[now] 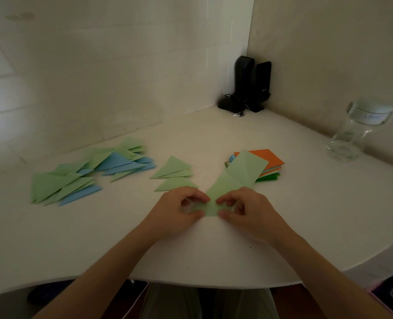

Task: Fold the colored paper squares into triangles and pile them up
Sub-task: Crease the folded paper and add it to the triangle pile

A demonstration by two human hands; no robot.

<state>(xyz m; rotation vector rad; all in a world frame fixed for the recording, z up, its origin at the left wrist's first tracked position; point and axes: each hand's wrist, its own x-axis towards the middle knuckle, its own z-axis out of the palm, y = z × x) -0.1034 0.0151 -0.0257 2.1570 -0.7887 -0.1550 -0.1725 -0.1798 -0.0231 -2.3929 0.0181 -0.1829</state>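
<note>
A light green paper sheet (pixel 233 179) lies on the white table (pixel 98 238), creased, its far end resting on the stack of unfolded squares (pixel 269 165) topped by orange. My left hand (pixel 179 214) and my right hand (pixel 246 211) both pinch the sheet's near corner between thumb and fingers. Folded light green triangles (pixel 173 172) lie just left of the sheet. A larger spread of folded green and blue triangles (pixel 87 171) covers the table's left part.
A clear glass jar (pixel 359 132) with a white lid stands at the right by the wall. Black speakers and a cabled device (pixel 248 86) sit in the back corner. The table's curved front edge runs close below my forearms.
</note>
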